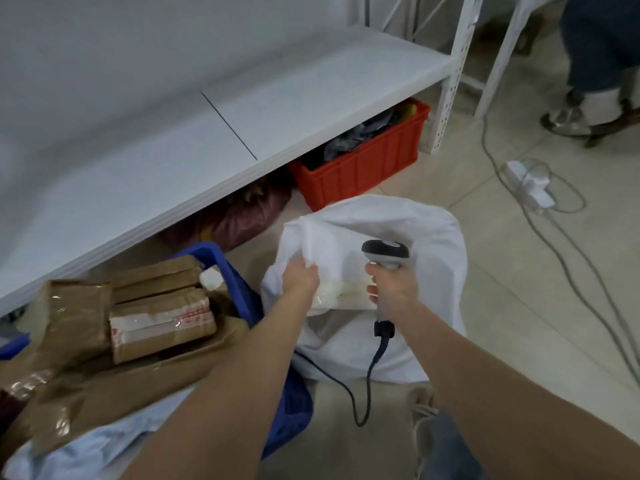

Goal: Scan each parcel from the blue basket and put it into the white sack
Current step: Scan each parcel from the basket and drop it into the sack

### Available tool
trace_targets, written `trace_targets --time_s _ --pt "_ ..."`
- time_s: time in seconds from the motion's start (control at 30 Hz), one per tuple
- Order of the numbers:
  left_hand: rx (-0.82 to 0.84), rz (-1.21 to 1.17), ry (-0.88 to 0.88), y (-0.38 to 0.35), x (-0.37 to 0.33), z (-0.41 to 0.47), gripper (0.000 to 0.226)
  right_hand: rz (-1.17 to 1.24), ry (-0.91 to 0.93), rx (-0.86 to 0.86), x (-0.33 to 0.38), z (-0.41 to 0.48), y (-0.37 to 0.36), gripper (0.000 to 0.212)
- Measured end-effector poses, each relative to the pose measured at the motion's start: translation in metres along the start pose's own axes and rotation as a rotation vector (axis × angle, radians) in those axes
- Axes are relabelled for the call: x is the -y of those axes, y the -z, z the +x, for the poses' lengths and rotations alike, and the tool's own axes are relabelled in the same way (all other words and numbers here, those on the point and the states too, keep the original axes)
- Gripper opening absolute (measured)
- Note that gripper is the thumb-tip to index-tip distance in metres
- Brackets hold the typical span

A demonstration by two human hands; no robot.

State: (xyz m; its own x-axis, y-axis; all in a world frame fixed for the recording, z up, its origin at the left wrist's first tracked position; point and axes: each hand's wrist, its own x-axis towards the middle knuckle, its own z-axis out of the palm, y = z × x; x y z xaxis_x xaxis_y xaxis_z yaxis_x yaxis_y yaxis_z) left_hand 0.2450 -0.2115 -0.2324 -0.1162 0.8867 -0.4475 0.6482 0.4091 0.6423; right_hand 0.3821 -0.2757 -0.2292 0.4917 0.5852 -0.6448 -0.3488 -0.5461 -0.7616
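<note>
A large, crumpled white sack [426, 233] of thin cloth stands on the tiled floor [519, 323] just right of the blue plastic basket [227, 268], its mouth open towards the camera. The left hand [300, 279] has its fingers curled into the sack's raised near rim. A pale, glossy plastic-wrapped parcel [341, 295] lies across the opening between the two hands, one end under the left hand; whether that hand pinches it too cannot be told. The right hand [393, 289] is closed round the handle of a grey and black barcode scanner [385, 251], held over the sack's mouth with its dark cable [367, 386] trailing down to the floor. The basket is heaped with brown, tape-wrapped parcels [159, 322], one bearing a white label with red print. Behind, a red plastic crate [363, 168] sits under a white metal shelf [311, 98].
</note>
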Motion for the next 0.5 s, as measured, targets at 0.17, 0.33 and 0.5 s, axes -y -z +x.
trace_targets --time_s 0.17,0.33,0.5 --pt "0.081 -0.057 0.120 -0.041 0.012 0.032 0.052 -0.070 -0.030 -0.002 -0.019 0.035 -0.005 0.017" --pt "0.088 0.173 0.090 -0.047 0.034 0.043 0.056 -0.072 -0.074 0.030 -0.036 0.042 -0.016 0.016" --pt "0.216 0.340 -0.058 -0.046 0.042 0.040 0.054 -0.100 -0.064 0.063 -0.042 0.039 -0.020 0.016"
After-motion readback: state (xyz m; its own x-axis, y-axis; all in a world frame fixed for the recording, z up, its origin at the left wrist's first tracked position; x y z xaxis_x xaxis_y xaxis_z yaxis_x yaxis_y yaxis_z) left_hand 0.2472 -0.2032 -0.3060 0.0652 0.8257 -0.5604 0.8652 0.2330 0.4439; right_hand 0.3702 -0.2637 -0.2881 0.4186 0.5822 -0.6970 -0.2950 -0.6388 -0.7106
